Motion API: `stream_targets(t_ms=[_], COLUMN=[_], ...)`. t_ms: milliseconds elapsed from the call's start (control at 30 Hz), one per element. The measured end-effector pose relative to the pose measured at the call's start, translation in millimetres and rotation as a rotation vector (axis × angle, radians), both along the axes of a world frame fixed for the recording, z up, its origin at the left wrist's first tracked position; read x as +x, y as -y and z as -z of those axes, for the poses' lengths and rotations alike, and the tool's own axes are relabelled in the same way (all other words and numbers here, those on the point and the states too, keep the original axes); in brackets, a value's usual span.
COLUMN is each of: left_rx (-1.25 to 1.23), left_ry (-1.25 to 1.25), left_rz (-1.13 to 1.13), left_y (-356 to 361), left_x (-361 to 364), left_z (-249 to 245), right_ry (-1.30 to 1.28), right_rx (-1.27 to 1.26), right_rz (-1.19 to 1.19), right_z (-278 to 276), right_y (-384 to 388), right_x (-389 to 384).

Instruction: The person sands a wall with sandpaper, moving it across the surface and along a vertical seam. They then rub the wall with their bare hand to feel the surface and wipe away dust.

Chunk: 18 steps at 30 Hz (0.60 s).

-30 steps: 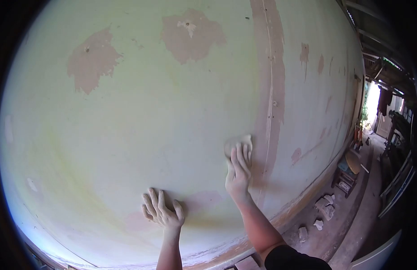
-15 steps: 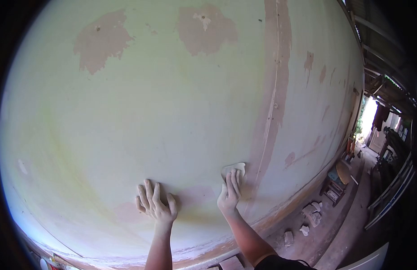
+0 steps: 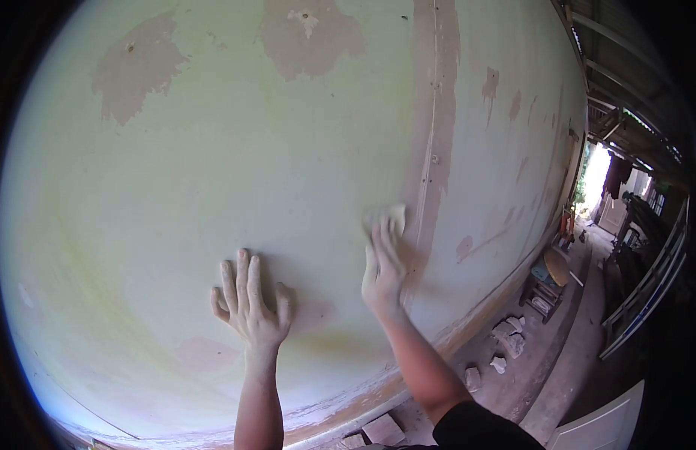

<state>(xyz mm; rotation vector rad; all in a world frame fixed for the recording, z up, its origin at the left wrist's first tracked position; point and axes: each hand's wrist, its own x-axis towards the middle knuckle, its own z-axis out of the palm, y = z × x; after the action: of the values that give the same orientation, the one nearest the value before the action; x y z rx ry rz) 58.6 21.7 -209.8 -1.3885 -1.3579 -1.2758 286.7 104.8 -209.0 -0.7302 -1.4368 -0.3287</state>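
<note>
A pale green wall [image 3: 213, 172] with brownish bare patches fills most of the view. My left hand [image 3: 252, 304] rests on its lower middle part with the fingers spread and nothing held. To the right of it, my right hand [image 3: 384, 262] presses a thin, pale sheet [image 3: 395, 216] flat against the wall, just left of the brownish vertical seam [image 3: 435, 135]. The fingers and the sheet are slightly blurred. White dust coats both hands.
Broken white chunks [image 3: 511, 339] lie on the floor [image 3: 562, 367] along the wall's foot at right. Beyond them stands a small rack [image 3: 543, 296] with things on it. Long rails [image 3: 652, 292] lean at the far right, and a white panel [image 3: 603, 420] is at the lower right.
My right hand has moved up the wall with the sheet. My left hand is higher in the view, its fingers still spread. The view has shifted slightly, with the wall patches further left and up.
</note>
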Motion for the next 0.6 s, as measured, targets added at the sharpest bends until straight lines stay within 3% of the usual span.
stream_targets(t_ms=[67,167,200,333,400,533,600], left_rx=[0.018,-0.014,0.0,-0.025,0.001,0.008,0.024], left_ry=[0.04,-0.042,-0.041,-0.031,-0.003,-0.018,0.005], left_rz=[-0.011,-0.105,-0.1,-0.097,-0.048,0.058,0.082], left_y=[1.3,2.1,-0.8,-5.5,-4.7,3.5,11.7], left_x=[-7.7,-4.3,-1.9,12.2,13.8,3.2,-5.2], left_z=[4.6,0.1,-1.9,-6.0,-8.8,-9.8,-12.5], right_ry=[0.097,0.146,0.152,0.125,0.104,0.202,0.192], right_rx=[-0.053,-0.011,0.049,0.149,0.144,0.059,0.008], right_rz=[0.05,0.067,0.06,0.11,0.074,0.07,0.025], right_z=[92.4,94.4,76.8,-120.2,-185.2,-187.4,-139.3], right_y=[13.5,-0.8,-11.2,-14.1,-11.4,9.6,16.5], right_x=[-3.8,8.5,11.5,14.0,20.1,30.1,24.9])
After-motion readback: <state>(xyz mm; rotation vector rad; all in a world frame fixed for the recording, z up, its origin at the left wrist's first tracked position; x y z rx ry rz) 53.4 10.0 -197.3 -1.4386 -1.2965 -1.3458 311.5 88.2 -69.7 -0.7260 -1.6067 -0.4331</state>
